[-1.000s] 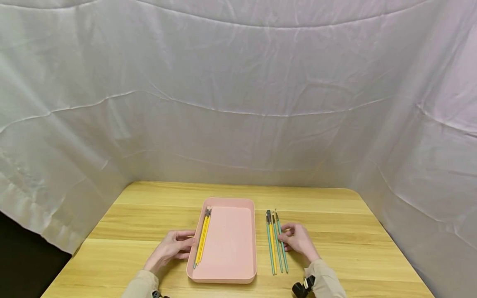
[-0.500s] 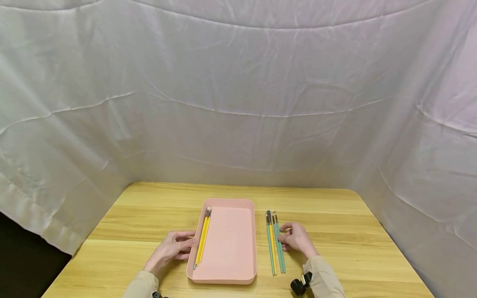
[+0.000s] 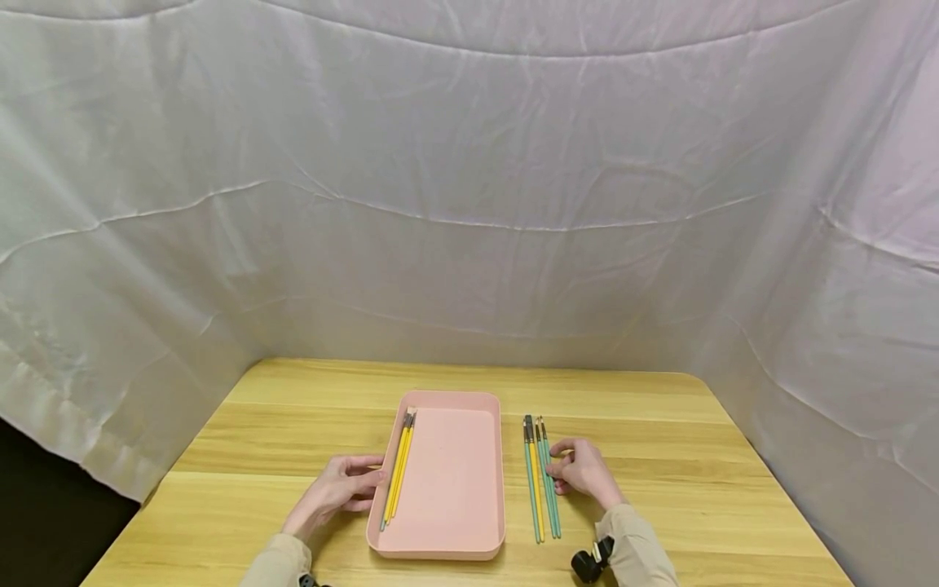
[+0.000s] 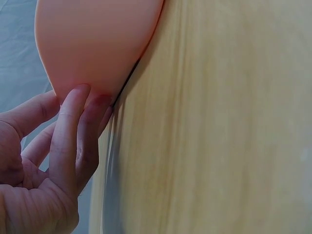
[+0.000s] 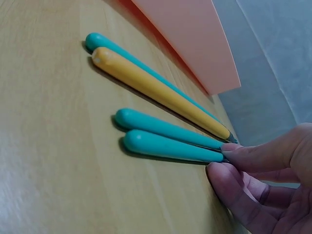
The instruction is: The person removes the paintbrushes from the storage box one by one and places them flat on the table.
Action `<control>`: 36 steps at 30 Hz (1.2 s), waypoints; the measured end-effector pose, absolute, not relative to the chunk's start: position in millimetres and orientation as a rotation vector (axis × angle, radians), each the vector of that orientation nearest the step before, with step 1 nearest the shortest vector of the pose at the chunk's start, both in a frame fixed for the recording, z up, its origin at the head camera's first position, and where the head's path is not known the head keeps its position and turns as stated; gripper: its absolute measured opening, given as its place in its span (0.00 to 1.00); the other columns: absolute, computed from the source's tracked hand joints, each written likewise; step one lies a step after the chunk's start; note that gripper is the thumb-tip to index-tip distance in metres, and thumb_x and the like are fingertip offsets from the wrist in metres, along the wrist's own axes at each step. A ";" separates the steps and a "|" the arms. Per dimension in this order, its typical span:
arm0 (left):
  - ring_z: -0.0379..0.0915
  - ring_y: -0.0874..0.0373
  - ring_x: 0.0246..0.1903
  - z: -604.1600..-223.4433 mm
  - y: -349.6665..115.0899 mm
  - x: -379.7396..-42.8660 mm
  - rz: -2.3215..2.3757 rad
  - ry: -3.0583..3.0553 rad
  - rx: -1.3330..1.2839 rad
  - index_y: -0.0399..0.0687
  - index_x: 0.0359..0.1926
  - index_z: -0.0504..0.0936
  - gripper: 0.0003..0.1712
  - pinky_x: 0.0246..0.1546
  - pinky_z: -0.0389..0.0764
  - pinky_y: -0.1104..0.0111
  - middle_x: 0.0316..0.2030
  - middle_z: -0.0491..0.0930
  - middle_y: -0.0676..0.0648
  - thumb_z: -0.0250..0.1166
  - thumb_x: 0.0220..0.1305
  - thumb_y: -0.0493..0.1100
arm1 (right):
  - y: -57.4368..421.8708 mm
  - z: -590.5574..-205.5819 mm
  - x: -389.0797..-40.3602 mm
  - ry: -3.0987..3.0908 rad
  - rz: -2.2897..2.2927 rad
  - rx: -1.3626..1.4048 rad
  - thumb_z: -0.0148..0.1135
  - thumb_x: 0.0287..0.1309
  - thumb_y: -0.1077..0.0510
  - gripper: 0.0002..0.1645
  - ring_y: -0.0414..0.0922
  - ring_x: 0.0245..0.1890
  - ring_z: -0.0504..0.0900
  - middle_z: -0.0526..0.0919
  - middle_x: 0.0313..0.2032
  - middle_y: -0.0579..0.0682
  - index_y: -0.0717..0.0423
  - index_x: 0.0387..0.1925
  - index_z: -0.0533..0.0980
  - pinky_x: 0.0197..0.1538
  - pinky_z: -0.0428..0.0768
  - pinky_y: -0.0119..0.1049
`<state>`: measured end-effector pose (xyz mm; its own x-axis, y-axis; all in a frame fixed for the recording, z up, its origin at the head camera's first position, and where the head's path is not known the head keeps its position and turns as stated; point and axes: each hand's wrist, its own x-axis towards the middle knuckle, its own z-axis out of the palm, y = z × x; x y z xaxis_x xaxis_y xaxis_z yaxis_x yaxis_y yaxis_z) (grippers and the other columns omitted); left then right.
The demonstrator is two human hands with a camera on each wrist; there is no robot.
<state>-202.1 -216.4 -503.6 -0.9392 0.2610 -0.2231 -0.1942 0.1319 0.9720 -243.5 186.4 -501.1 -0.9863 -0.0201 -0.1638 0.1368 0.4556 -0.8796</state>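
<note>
A pink tray (image 3: 455, 489) stands upright on the table, with several slim paintbrushes (image 3: 399, 469), mostly yellow-handled, lying along its left wall inside. My left hand (image 3: 341, 485) rests its extended fingertips and thumb against the tray's outer left wall; the left wrist view shows these fingers (image 4: 70, 126) on the pink side. Right of the tray lie a yellow paintbrush (image 5: 161, 95) and a turquoise one side by side, then two turquoise paintbrushes close together. My right hand (image 3: 579, 471) pinches the rightmost turquoise paintbrush (image 5: 170, 146) between thumb and index finger, against its neighbour (image 5: 165, 129).
The wooden table (image 3: 697, 473) has rounded far corners. Grey fabric (image 3: 469, 269) hangs behind it and along both sides. A black device (image 3: 590, 562) is strapped at the right wrist, beside a beige sleeve (image 3: 638, 546).
My right hand has slid the rightmost turquoise paintbrush slightly left, up against its turquoise neighbour. Over the last half second it barely moves. The left hand and tray stay in place.
</note>
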 end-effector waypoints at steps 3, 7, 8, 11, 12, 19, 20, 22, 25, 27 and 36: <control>0.85 0.61 0.35 -502.1 -215.8 -201.4 1.867 2.078 0.060 0.26 0.68 0.65 0.34 0.33 0.90 0.70 0.40 0.89 0.42 0.64 0.69 0.41 | 186.6 -501.6 -243.7 2.544 -1.565 0.105 0.65 0.56 0.75 0.18 0.43 0.17 0.79 0.78 0.24 0.55 0.74 0.49 0.75 0.23 0.87 0.36; 0.85 0.61 0.35 -502.2 -216.1 -202.1 1.872 2.073 0.054 0.26 0.68 0.65 0.35 0.34 0.90 0.70 0.41 0.89 0.42 0.65 0.69 0.42 | 187.7 -502.9 -243.7 2.537 -1.575 0.113 0.65 0.56 0.76 0.19 0.43 0.17 0.79 0.79 0.24 0.56 0.74 0.50 0.75 0.24 0.87 0.37; 0.85 0.60 0.35 -502.6 -216.3 -202.4 1.876 2.070 0.055 0.26 0.68 0.66 0.35 0.34 0.90 0.70 0.41 0.89 0.42 0.66 0.68 0.42 | 188.1 -502.8 -243.6 2.537 -1.574 0.109 0.65 0.55 0.76 0.19 0.44 0.17 0.79 0.79 0.24 0.56 0.74 0.50 0.75 0.24 0.88 0.37; 0.86 0.60 0.36 -503.4 -217.2 -203.2 1.885 2.060 0.069 0.26 0.67 0.67 0.37 0.35 0.90 0.70 0.40 0.89 0.44 0.68 0.66 0.44 | 189.7 -502.8 -244.4 2.530 -1.568 0.078 0.65 0.56 0.75 0.21 0.43 0.18 0.80 0.79 0.25 0.56 0.74 0.52 0.74 0.25 0.88 0.37; 0.86 0.60 0.36 -503.5 -218.0 -203.4 1.888 2.046 0.080 0.27 0.67 0.68 0.36 0.35 0.90 0.70 0.40 0.89 0.46 0.68 0.66 0.45 | 190.0 -502.6 -244.5 2.527 -1.571 0.068 0.65 0.56 0.75 0.21 0.43 0.18 0.80 0.80 0.25 0.56 0.74 0.52 0.74 0.25 0.88 0.37; 0.85 0.60 0.36 -503.5 -217.7 -202.8 1.876 2.069 0.062 0.26 0.68 0.67 0.36 0.35 0.90 0.70 0.41 0.88 0.47 0.67 0.67 0.43 | 192.6 -504.4 -242.0 2.538 -1.598 -0.028 0.66 0.60 0.69 0.21 0.42 0.17 0.80 0.79 0.24 0.55 0.74 0.53 0.74 0.24 0.88 0.39; 0.85 0.60 0.36 -503.4 -217.5 -202.6 1.872 2.073 0.058 0.26 0.68 0.66 0.36 0.34 0.90 0.70 0.41 0.88 0.46 0.66 0.68 0.42 | 193.0 -504.6 -241.7 2.540 -1.600 -0.045 0.66 0.61 0.67 0.21 0.42 0.16 0.80 0.79 0.24 0.55 0.74 0.54 0.73 0.23 0.88 0.38; 0.85 0.61 0.36 -502.9 -216.9 -201.6 1.866 2.080 0.051 0.26 0.69 0.65 0.35 0.34 0.90 0.71 0.41 0.88 0.46 0.65 0.69 0.42 | 193.6 -504.9 -241.4 2.537 -1.610 -0.058 0.65 0.63 0.65 0.22 0.42 0.16 0.79 0.79 0.23 0.54 0.74 0.55 0.73 0.22 0.87 0.38; 0.85 0.61 0.36 -503.3 -217.3 -201.5 1.866 2.081 0.061 0.26 0.69 0.65 0.35 0.34 0.90 0.71 0.41 0.88 0.46 0.65 0.69 0.42 | 193.9 -506.5 -242.6 2.539 -1.625 -0.064 0.64 0.64 0.63 0.23 0.41 0.15 0.79 0.79 0.21 0.53 0.74 0.55 0.72 0.21 0.86 0.37; 0.85 0.61 0.36 -503.4 -217.3 -201.4 1.864 2.082 0.062 0.26 0.69 0.65 0.35 0.34 0.90 0.71 0.42 0.87 0.46 0.65 0.69 0.41 | 193.8 -507.4 -243.5 2.542 -1.630 -0.061 0.64 0.65 0.62 0.23 0.41 0.15 0.79 0.80 0.21 0.53 0.73 0.56 0.72 0.21 0.86 0.37; 0.85 0.61 0.36 -502.1 -216.9 -202.0 1.859 2.087 0.055 0.26 0.68 0.66 0.35 0.34 0.90 0.71 0.42 0.87 0.46 0.65 0.68 0.42 | 191.4 -507.2 -243.7 2.556 -1.644 -0.033 0.63 0.65 0.62 0.23 0.41 0.14 0.79 0.80 0.20 0.53 0.72 0.57 0.73 0.21 0.87 0.40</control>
<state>-202.0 -216.9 -502.1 -0.9400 0.2540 -0.2280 -0.1973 0.1406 0.9702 -243.7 191.4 -507.2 -0.9945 -0.0736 -0.0739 0.0367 0.4163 -0.9085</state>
